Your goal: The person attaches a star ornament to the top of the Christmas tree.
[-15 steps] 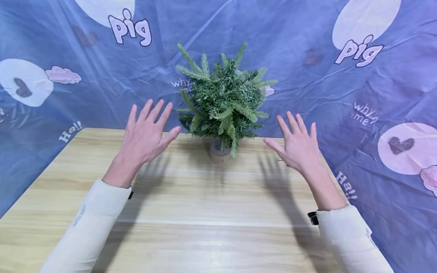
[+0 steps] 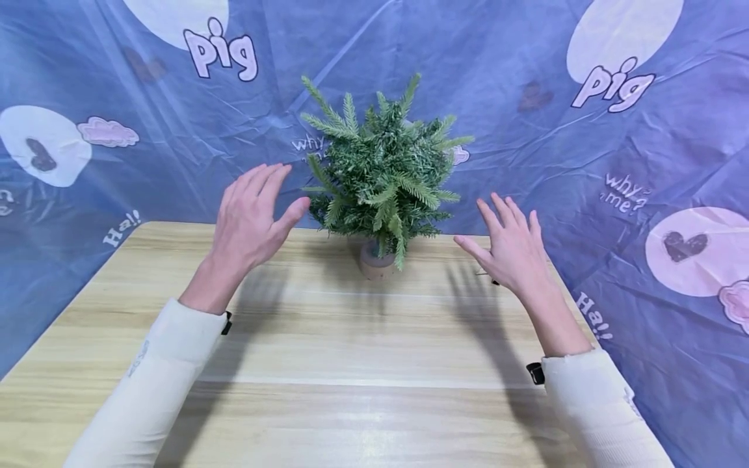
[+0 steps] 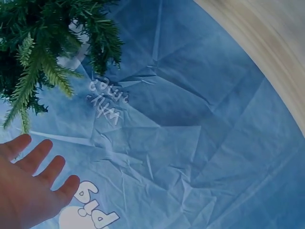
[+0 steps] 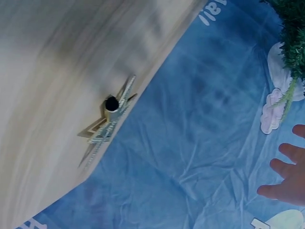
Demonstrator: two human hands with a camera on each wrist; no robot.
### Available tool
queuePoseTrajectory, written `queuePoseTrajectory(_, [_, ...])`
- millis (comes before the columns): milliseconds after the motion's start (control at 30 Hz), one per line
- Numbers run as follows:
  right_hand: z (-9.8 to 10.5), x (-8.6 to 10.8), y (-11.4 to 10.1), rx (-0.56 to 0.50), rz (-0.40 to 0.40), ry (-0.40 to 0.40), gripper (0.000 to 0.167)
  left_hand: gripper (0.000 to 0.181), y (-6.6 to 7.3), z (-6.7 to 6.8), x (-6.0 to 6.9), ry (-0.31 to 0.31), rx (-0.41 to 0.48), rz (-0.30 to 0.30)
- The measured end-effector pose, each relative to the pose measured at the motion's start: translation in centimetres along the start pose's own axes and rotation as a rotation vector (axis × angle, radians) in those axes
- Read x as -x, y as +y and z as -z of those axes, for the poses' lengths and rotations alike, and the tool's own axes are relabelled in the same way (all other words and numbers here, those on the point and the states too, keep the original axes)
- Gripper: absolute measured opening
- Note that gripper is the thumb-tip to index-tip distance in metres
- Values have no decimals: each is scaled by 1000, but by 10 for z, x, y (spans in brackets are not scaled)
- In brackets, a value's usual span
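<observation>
A small artificial Christmas tree (image 2: 386,175) stands upright on a round base (image 2: 376,263) at the back of the table. To its left hovers my left hand (image 2: 246,218), fingers extended and close together, thumb toward the tree, holding nothing. My right hand (image 2: 515,250) is raised on the other side, fingers straight and spread, apart from the branches. A glittery star tree topper (image 4: 107,124) with a dark round socket lies near the table edge in the right wrist view. In the head view my right hand hides most of it.
A light wood table (image 2: 351,344) lies under both arms. Blue printed cloth (image 2: 468,58) hangs behind the table and along its sides. Each wrist carries a dark strap, partly under a white sleeve (image 2: 170,370).
My left hand's spread fingers have come together, and the hand has turned slightly. The right hand has barely shifted. The tree stays put.
</observation>
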State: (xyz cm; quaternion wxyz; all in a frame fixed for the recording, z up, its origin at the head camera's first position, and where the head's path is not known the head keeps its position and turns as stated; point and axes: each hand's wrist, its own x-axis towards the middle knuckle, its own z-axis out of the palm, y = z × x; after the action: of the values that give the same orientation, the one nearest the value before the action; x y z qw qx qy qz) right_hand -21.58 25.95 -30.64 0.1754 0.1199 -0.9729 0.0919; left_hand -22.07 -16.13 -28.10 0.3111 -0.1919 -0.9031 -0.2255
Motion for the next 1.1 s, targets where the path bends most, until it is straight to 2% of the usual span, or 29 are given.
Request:
queuePoseTrajectory(233, [-9, 1, 8, -58, -5, 40, 80, 76, 5, 4, -9, 85, 93, 7])
queuePoseTrajectory(400, [-14, 2, 12, -86, -1, 55, 77, 73, 10, 5, -16, 116, 134, -5])
queuePoseTrajectory(667, [-17, 2, 21, -240, -17, 49, 69, 72, 15, 6, -23, 95, 115, -5])
queuePoseTrajectory(933, [-20, 3, 32, -272, -15, 49, 67, 68, 17, 5, -30, 100, 82, -45])
queuePoseTrajectory(1100, [-19, 5, 38, -296, -33, 1, 70, 68, 18, 2, -34, 91, 77, -58])
